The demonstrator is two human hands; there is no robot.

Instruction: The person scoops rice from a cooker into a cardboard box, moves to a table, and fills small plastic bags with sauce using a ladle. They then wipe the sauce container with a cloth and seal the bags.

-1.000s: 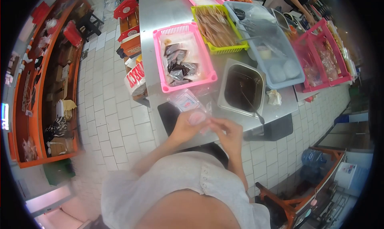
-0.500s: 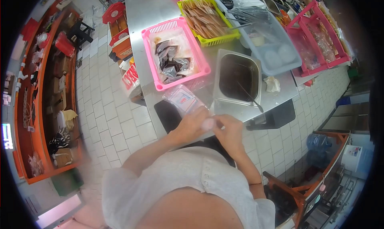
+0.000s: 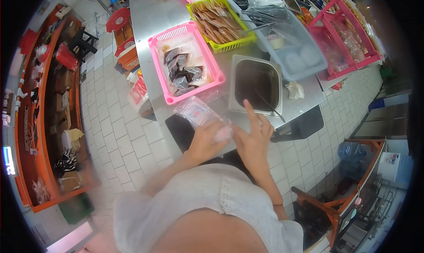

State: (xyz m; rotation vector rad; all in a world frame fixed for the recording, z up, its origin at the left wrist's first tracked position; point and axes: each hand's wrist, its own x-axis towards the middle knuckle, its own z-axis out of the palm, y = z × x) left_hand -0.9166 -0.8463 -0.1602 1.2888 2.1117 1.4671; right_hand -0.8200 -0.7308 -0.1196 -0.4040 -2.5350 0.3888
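Note:
My left hand (image 3: 204,142) is closed near the table's front edge. Between its fingers is a small, blurred, see-through plastic bag (image 3: 223,133), pinkish where the fingers show through. Just right of it, my right hand (image 3: 255,142) has its index finger stretched towards the steel pan and the other fingers loosely apart. Beyond my left hand lies a clear pack of plastic bags (image 3: 193,110) with a red and blue print. The steel pan (image 3: 234,100) holds dark liquid, and a spoon (image 3: 274,110) leans in it with its handle over the near right rim.
A pink basket (image 3: 216,76) holds small bags of dark sauce. Behind it stands a yellow-green basket (image 3: 225,46) of brown packets. A blue-grey tub (image 3: 316,72) and a pink rack (image 3: 349,69) are at right, with a crumpled white wrapper (image 3: 295,90) beside the pan.
My right hand has released its pinch by the left hand, its index finger now stretched out and up. My left hand has shifted slightly left. The view has tilted a little.

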